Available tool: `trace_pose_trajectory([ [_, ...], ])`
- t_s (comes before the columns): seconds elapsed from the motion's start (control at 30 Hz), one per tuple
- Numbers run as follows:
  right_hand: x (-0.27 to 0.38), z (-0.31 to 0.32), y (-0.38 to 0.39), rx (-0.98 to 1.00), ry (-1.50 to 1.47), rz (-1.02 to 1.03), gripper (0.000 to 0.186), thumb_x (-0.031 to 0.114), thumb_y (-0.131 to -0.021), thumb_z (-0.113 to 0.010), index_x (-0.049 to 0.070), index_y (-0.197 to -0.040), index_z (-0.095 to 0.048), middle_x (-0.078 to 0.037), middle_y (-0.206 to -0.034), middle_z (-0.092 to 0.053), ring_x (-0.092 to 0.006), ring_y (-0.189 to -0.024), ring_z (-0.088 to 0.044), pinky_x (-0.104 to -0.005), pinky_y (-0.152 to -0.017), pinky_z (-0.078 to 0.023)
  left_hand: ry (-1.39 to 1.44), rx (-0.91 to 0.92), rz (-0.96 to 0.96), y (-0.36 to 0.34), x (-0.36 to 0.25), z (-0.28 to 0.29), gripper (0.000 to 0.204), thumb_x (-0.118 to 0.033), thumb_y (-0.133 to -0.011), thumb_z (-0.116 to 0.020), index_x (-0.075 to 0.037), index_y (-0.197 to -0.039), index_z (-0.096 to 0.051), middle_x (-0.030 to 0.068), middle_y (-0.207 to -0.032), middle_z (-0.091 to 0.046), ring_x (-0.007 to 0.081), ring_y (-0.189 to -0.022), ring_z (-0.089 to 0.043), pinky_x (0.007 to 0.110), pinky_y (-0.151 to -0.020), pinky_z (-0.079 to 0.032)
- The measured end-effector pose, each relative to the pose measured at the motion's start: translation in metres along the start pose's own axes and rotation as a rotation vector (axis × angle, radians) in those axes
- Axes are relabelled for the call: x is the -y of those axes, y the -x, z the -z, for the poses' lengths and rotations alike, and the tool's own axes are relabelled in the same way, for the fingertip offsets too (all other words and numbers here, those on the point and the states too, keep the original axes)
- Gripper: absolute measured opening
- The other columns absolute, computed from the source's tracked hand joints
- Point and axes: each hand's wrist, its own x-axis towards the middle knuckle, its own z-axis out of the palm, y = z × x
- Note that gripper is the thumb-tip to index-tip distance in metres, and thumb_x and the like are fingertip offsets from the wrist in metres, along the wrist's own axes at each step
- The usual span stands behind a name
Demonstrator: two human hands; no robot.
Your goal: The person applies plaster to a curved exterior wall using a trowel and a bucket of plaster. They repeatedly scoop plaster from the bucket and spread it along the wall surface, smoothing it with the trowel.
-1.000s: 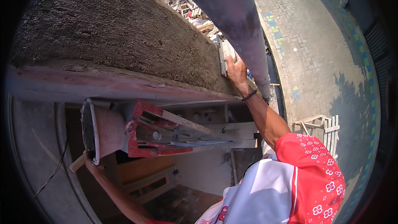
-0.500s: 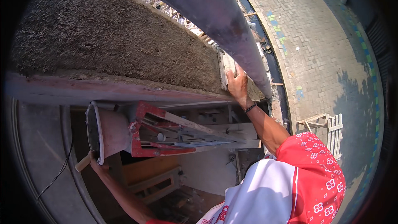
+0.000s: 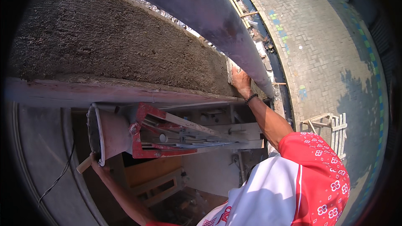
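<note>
My right hand (image 3: 241,83) grips a pale, flat float-like board (image 3: 229,71) at the right end of a rough mortar-covered surface (image 3: 121,37). The board is partly hidden behind my fingers and a thick dark pipe (image 3: 209,16). A dark beaded bracelet (image 3: 251,98) circles that wrist. At the lower left, my left hand (image 3: 99,166) is closed by the rim of a mortar-stained bucket (image 3: 115,132). A short, light wooden handle (image 3: 85,164) sticks out from its fingers; whatever it belongs to is hidden.
Beside the bucket, a red-topped stepladder (image 3: 171,136) reaches down below the ledge (image 3: 79,92). A black cable (image 3: 63,169) hangs at the left. Far below on the right lie a paved lane (image 3: 318,46), a narrow drain (image 3: 274,58) and a white wooden rack (image 3: 338,132).
My right hand and the board have shifted slightly right and up, closer to the pipe. The left hand stays by the bucket. The view has tilted a little.
</note>
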Motion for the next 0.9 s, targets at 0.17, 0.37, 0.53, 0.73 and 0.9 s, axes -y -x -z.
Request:
trace_pose_trajectory([
  [0.17,-0.047,-0.015,0.023,-0.098,-0.178,0.016,0.047,0.023,-0.085,-0.056,-0.008,-0.12,-0.056,-0.029,-0.116,-0.06,-0.0425,-0.112,-0.056,-0.0442,-0.097,-0.042,0.094,-0.134,-0.003,-0.007,0.006,-0.006,0.023,-0.018,-0.095,-0.058,-0.001,-0.111,-0.058,0.0064,-0.097,-0.062,0.0198,-0.09,-0.063,0.035,-0.082,-0.054],
  [0.37,0.029,-0.005,0.003,-0.229,-0.225,0.373,0.038,0.022,-0.088,-0.056,-0.009,-0.11,-0.057,-0.03,-0.101,-0.062,-0.0435,-0.097,-0.06,-0.0477,-0.087,-0.045,0.043,-0.065,0.028,0.001,-0.001,-0.021,0.023,-0.02,-0.098,-0.054,-0.001,-0.111,-0.056,0.0073,-0.099,-0.062,0.0203,-0.092,-0.063,0.034,-0.083,-0.053],
  [0.53,0.01,0.025,0.081,0.017,-0.356,0.264,0.045,0.022,-0.09,-0.055,-0.005,-0.126,-0.051,-0.026,-0.116,-0.06,-0.0374,-0.109,-0.059,-0.0423,-0.093,-0.044,0.079,-0.129,-0.01,0.004,0.005,-0.023,0.02,-0.019,-0.098,-0.053,-0.002,-0.108,-0.056,0.0065,-0.097,-0.061,0.0191,-0.091,-0.062,0.033,-0.084,-0.052],
  [0.73,-0.02,0.005,0.067,-0.066,-0.315,0.121,0.048,0.022,-0.09,-0.056,-0.005,-0.128,-0.05,-0.03,-0.112,-0.062,-0.0408,-0.106,-0.061,-0.0439,-0.089,-0.047,0.078,-0.048,-0.028,-0.008,0.005,-0.002,0.02,-0.02,-0.097,-0.054,-0.002,-0.107,-0.057,0.0053,-0.094,-0.06,0.0171,-0.089,-0.061,0.034,-0.083,-0.051],
  [0.9,0.024,0.028,0.079,-0.005,-0.349,0.29,0.051,0.017,-0.088,-0.057,-0.005,-0.133,-0.047,-0.03,-0.116,-0.061,-0.0417,-0.11,-0.06,-0.0424,-0.093,-0.047,0.048,-0.099,-0.013,0.001,0.004,-0.017,0.022,-0.02,-0.096,-0.055,-0.001,-0.107,-0.057,0.0046,-0.094,-0.06,0.017,-0.089,-0.061,0.033,-0.083,-0.051],
])
